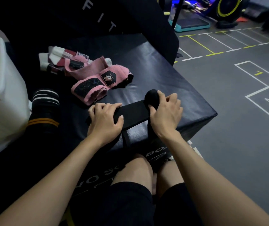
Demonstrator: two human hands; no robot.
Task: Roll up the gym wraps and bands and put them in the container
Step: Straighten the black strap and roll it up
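Observation:
A black wrap (134, 110) lies stretched across the near part of a black padded box (159, 74). Its right end is wound into a tight roll (151, 96). My right hand (165, 111) grips that roll, thumb under it. My left hand (105, 118) presses flat on the wrap's loose left part, and a thin strap hangs over the box's front edge. Further back lie a pink wrap (94, 80) with black patches, unrolled, and a white and maroon wrap (57, 60). A black band with white and orange stripes (44, 108) lies at the left.
A white container (1, 101) stands at the left edge of the box, its opening facing up. A black padded block with white letters rises behind the box. To the right the box drops to a grey gym floor with painted squares. My bare knees are below the front edge.

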